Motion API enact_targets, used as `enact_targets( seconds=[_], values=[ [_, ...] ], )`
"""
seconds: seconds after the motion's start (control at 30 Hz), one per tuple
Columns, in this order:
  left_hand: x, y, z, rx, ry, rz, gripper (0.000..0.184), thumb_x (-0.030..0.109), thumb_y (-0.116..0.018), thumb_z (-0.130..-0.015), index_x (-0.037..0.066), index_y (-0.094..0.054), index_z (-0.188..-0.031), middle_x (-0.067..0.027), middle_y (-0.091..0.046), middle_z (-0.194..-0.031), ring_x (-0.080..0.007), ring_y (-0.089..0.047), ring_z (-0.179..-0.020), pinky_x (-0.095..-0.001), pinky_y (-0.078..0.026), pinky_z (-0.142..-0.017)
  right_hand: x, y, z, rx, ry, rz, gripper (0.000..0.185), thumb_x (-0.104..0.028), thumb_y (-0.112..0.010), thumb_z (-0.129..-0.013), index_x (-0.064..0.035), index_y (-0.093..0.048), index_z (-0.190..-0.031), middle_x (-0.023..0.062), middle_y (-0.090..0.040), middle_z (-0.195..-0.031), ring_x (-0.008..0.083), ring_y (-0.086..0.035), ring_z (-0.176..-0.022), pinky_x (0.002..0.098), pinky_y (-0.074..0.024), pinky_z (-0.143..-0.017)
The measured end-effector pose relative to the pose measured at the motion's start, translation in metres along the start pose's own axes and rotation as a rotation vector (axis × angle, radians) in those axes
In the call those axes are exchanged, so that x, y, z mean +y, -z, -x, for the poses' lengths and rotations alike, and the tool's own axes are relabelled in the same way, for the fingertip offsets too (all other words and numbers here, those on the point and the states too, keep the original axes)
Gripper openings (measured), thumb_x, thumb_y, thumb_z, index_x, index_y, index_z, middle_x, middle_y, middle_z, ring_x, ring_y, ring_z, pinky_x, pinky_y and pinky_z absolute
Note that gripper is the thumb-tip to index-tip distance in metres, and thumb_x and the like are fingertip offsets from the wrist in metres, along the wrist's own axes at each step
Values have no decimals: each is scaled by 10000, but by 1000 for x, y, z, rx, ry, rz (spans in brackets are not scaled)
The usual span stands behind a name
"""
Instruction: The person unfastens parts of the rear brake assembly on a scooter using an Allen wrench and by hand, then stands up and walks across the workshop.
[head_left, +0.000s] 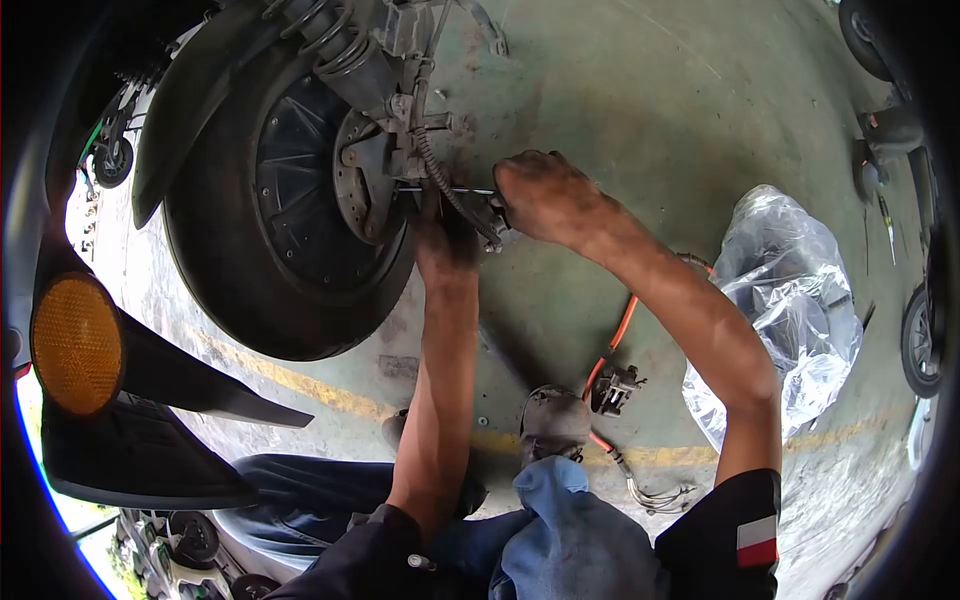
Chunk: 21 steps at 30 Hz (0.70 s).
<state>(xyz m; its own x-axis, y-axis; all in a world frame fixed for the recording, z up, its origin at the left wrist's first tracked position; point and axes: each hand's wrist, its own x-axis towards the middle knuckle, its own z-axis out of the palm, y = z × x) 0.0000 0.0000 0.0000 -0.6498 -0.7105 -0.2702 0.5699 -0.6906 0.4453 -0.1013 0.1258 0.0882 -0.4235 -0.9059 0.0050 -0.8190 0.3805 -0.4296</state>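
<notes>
My right hand (545, 195) is closed around a screwdriver, its handle hidden in the fist. The screwdriver's thin bright shaft (472, 190) points left at the wheel hub, passing behind a cable. My left hand (446, 240) reaches up beside the hub, below the shaft; its fingers are in shadow and partly hidden behind the cable and metal parts. The brake disc (352, 190) sits at the centre of the black wheel (300, 190). A ribbed black cable (437, 170) hangs down in front of my left hand. Above the hub is a shock absorber (345, 60) with a coil spring.
A brake caliper (618, 390) lies on the floor by an orange cable (622, 325) with bare wire ends. Right of my right arm is a clear plastic bag (785, 300) with dark contents. An amber reflector (77, 343) and dark bodywork stand close at the left.
</notes>
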Motion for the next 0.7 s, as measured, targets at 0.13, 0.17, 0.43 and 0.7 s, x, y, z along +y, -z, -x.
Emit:
enact_targets(
  seconds=[0.13,0.17,0.43,0.7],
  values=[
    [10,-2,0,-68,66,4,276,42,-521,-910,35,-527,-1186,-106,-596,-1134,-260,-552,-1084,-387,-449,-939,-2,-6,-2,76,50,20,167,-69,-597,-774,23,-561,-909,206,-618,-926,353,-588,-956,497,-421,-902],
    [9,-5,4,-62,47,-42,260,67,-506,-924,26,-530,-1180,-109,-597,-1128,-260,-553,-1081,-386,-463,-911,-1,-6,-2,145,80,64,154,-62,-591,-773,24,-560,-896,210,-616,-913,349,-587,-945,499,-421,-898],
    [7,-4,22,-24,53,-313,232,139,-470,-948,31,-568,-1128,-101,-589,-1088,-233,-560,-971,-373,-452,-922,0,0,-3,-3,62,106,210,-113,-533,-831,31,-582,-976,210,-612,-974,355,-567,-1032,576,-381,-960],
    [9,-2,13,-61,48,-427,270,131,-468,-927,-6,-542,-1147,-124,-574,-1127,-257,-558,-1047,-403,-444,-940,-8,-2,-3,-8,101,44,127,-50,-560,-788,17,-572,-895,221,-613,-893,345,-618,-899,557,-432,-913]
  ],
)
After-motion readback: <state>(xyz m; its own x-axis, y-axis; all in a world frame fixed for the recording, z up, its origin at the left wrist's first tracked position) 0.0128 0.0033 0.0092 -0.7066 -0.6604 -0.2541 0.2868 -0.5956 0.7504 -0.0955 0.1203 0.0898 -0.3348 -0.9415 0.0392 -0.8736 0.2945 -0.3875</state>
